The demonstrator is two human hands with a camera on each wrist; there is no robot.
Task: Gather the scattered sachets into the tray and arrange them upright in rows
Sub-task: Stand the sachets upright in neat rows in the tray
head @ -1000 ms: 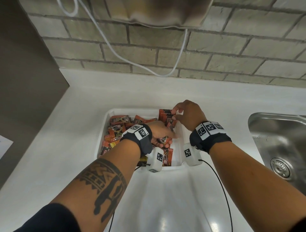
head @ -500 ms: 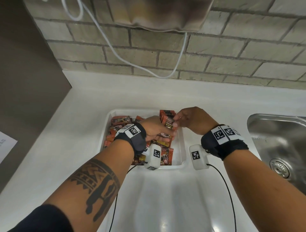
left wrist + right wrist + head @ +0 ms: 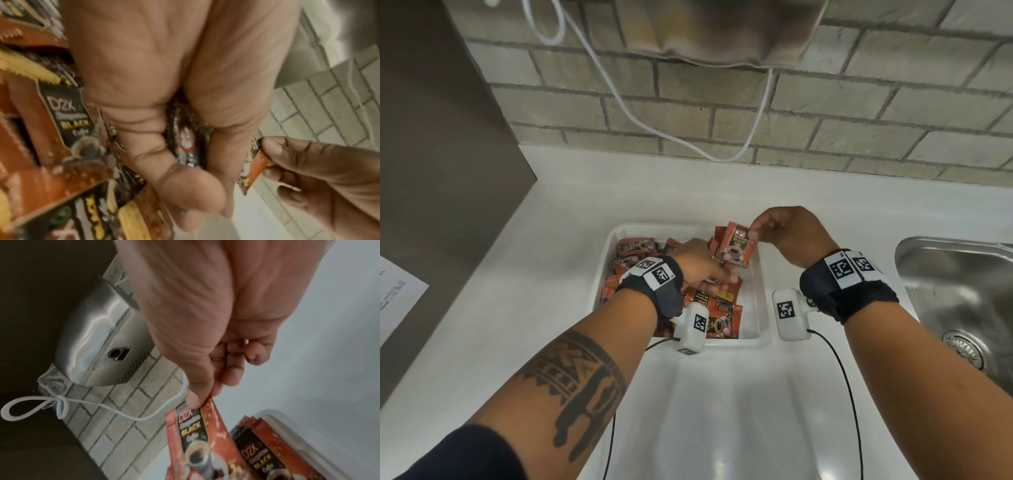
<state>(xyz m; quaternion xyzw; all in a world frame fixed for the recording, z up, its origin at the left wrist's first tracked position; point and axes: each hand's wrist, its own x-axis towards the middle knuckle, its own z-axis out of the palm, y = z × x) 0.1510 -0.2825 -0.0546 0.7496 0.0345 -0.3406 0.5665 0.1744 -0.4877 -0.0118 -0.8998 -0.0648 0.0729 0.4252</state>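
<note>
On the white surface [image 3: 544,240], mid-frame, our right hand [image 3: 787,236] pinches a sachet [image 3: 736,248] above the tray [image 3: 763,291]; our left hand [image 3: 702,263] grips other sachets [image 3: 186,142] inside.

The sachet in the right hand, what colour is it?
The sachet is orange-red with a black label panel and yellow lettering, clearest in the right wrist view.

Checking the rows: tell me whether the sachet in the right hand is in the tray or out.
Out. The right hand pinches the sachet by its top edge, lifted above the tray, its lower end by the left hand.
</note>
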